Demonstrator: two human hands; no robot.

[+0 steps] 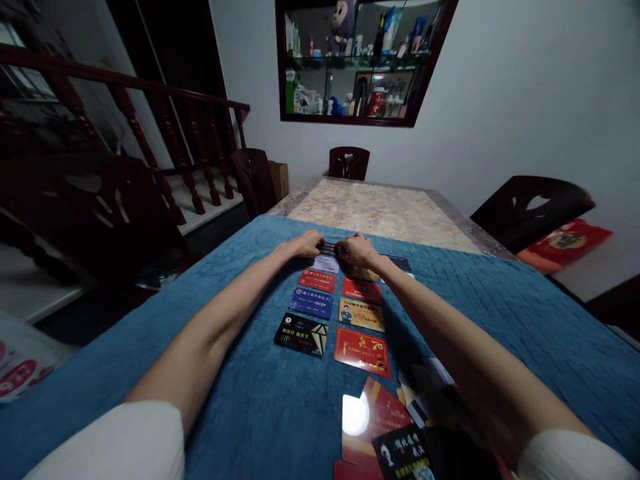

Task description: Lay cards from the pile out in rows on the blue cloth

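At the far end of two columns of cards, a black card (329, 248) lies between my hands. My left hand (306, 244) has its fingers closed at the card's left edge, and my right hand (357, 251) grips the right edge. Nearer in the left column are a pale card (325, 264), a red card (318, 281), a blue card (311, 303) and a black VIP card (301, 334). The right column has a red card (361, 290), a gold VIP card (362, 315) and another red card (362, 351). My right hand partly covers a gold card (364, 274).
A loose pile of cards, with a black card (404, 455) on top, lies by my right forearm. A dark card (399, 264) sits right of the columns. Blue cloth (240, 393) covers the near table. Chairs (349, 162) stand around it; a red bag (570, 245) is at the right.
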